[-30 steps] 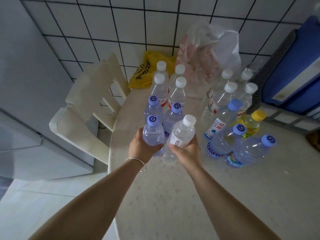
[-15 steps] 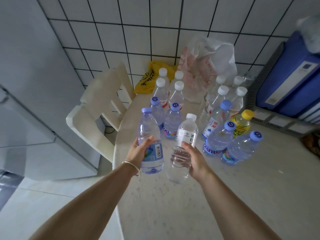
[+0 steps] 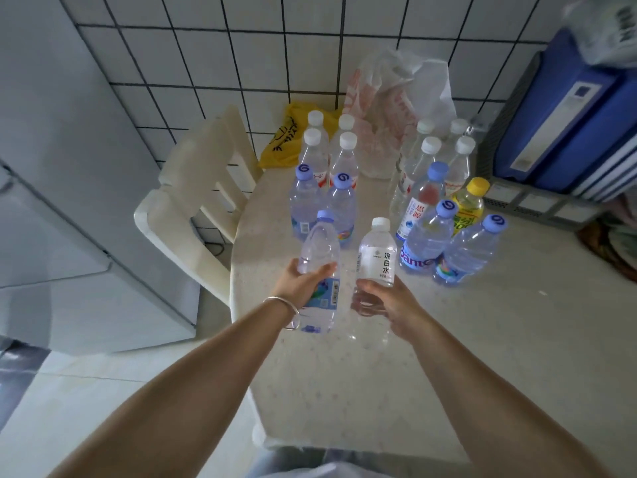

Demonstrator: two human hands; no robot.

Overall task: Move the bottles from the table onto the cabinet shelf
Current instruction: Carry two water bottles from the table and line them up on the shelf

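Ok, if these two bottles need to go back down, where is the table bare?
Bare tabletop lies near the person, below both hands, and to the right, past the purple-capped clear bottles. The far end is crowded: white-capped clear bottles, the yellow-capped bottle and the white plastic bag. A narrow lane runs between the two bottle clusters.

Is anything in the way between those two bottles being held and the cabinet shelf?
The shelf isn't in view, so I can't tell. The left hand grips the blue-capped clear bottle, the right hand the white-capped clear bottle, both apart from the bottles standing on the table.
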